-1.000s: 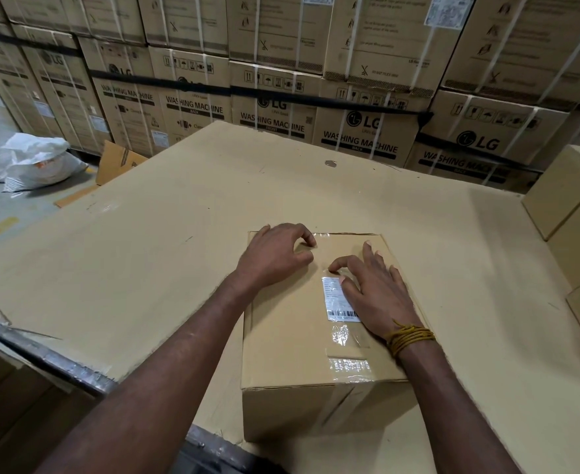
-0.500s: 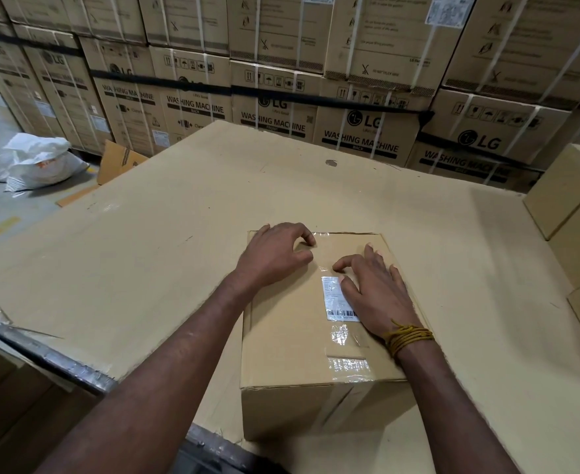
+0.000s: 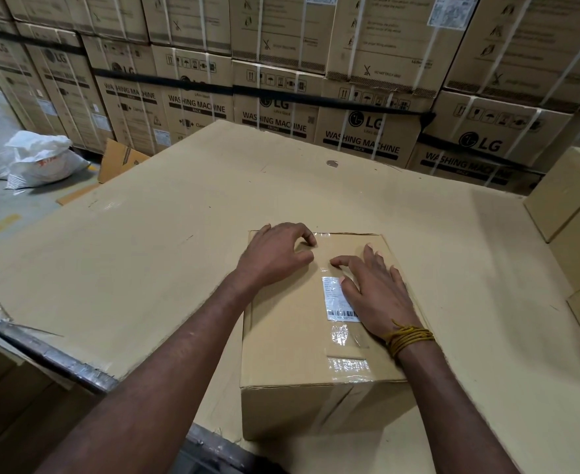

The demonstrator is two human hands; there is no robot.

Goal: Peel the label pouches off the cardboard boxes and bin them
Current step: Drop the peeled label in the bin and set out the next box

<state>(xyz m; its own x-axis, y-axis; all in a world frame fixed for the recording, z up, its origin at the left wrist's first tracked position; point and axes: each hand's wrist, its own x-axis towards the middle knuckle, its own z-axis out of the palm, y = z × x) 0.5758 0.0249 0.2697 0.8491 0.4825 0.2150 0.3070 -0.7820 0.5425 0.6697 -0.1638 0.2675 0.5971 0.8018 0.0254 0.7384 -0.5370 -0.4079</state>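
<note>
A small cardboard box (image 3: 281, 340) sits on a big cardboard-covered surface (image 3: 165, 254), close to its near edge. On the box's top lies a clear label pouch (image 3: 345, 336) holding a white barcode label (image 3: 333, 301). My right hand (image 3: 375, 292) lies flat on the box and covers the pouch's right side, fingers spread. My left hand (image 3: 274, 258) rests on the far left part of the top. Its fingers are arched, with the fingertips touching glossy film near the far edge. Neither hand plainly holds anything.
Stacked washing machine cartons (image 3: 360, 138) with black straps form a wall behind the surface. Plain cardboard boxes (image 3: 568, 203) stand at the right edge. White sacks (image 3: 39, 159) lie on the floor at the left. A metal edge (image 3: 42, 350) borders the surface's near left side.
The fingers of my right hand have shifted slightly on the box top. My left hand and the box stay where they were.
</note>
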